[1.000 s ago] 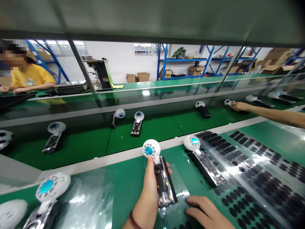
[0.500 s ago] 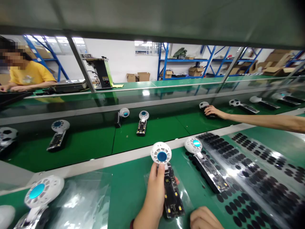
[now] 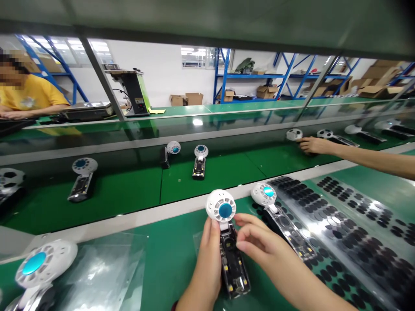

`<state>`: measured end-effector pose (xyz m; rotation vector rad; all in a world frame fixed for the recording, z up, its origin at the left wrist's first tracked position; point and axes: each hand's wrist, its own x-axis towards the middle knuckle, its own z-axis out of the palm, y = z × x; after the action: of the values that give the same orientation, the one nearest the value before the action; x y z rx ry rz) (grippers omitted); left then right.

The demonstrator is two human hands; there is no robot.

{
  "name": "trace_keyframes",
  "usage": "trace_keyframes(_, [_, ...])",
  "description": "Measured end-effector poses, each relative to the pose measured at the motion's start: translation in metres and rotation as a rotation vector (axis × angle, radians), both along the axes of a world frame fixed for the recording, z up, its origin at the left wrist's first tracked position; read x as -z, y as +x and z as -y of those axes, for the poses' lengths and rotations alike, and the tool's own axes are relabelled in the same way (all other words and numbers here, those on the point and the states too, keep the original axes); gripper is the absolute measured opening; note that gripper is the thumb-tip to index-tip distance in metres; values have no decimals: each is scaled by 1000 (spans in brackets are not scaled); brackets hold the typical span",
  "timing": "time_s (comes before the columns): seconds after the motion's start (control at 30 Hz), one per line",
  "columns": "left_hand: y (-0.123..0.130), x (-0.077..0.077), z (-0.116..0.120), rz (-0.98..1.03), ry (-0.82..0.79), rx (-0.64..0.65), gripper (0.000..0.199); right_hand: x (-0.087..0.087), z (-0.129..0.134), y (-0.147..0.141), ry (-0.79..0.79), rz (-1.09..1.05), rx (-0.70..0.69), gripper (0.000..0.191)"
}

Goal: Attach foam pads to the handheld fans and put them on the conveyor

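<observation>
A small handheld fan (image 3: 234, 270) with a round white head, a blue centre disc and a clear body showing a dark circuit board tilts toward me over the green bench. My left hand (image 3: 207, 255) is closed around its left side, thumb along the front below the head. At its upper right side, my right hand (image 3: 262, 246) has its fingers bent and fingertips against the fan near the neck; part of the grip is hidden. Another fan (image 3: 285, 224) lies just to the right. At the left front, a third fan (image 3: 45, 263) rests beside clear plastic film (image 3: 103, 268).
Sheets of black round stickers (image 3: 337, 233) cover the right of the bench. Beyond a pale rail (image 3: 129, 216), a green conveyor belt (image 3: 129, 185) carries several fans. A co-worker's hand (image 3: 316, 146) touches one there. A person in yellow (image 3: 35, 97) sits at the far left.
My right hand has come up from the front edge to the fan's upper right side. My left hand keeps its hold. Fans on the belt and the co-worker's hand appear shifted right.
</observation>
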<state>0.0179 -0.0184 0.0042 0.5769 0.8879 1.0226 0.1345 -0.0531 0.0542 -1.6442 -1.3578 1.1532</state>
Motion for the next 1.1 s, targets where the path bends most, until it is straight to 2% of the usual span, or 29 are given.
trace_keyframes(0.17, [0, 1, -1, 41, 22, 20, 31, 4, -10, -9, 4, -45, -18, 14])
trace_keyframes(0.4, [-1, -6, -2, 10, -31, 43, 40, -2, -11, -10, -17, -56, -44, 13])
trace_keyframes(0.63, [-3, -9, -2, -54, 5, 75, 43, -3, -11, -11, -11, 12, -71, 14])
trace_keyframes(0.87, [-3, -6, -2, -63, -5, 81, 47, 2, -10, -13, 10, 53, -57, 15])
trace_keyframes(1.1, [-2, -5, -3, -5, -58, 26, 41, 12, -7, -17, 54, 181, -15, 13])
